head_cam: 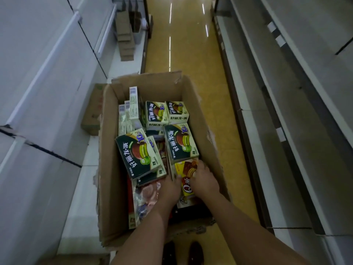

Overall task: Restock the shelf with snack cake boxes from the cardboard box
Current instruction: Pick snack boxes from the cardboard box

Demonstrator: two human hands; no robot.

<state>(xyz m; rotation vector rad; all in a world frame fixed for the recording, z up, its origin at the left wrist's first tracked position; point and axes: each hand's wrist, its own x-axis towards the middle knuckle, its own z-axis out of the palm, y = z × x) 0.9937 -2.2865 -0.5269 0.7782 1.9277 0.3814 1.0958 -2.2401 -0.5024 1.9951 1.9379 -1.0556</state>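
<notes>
A large open cardboard box [108, 169] stands on the aisle floor below me. Several dark green snack cake boxes [138, 153] lie loose inside it, some flat, some on edge. Near the box's right wall lies a yellow snack cake box [186, 168] with a brown cake picture. Both my hands are down in the cardboard box at this yellow box. My left hand [170, 188] grips its left edge, thumb on top. My right hand [203, 180] grips its right side, fingers curled over the top edge. White shelves [44, 77] rise at my left.
A plastic-wrapped pack [147, 196] lies in the box under my left wrist. A smaller carton [91, 111] sits on the low left shelf beside the box. Stacked brown cartons [125, 37] stand farther up the left side. Grey shelving [286, 92] lines the right. The yellow floor [187, 44] runs ahead.
</notes>
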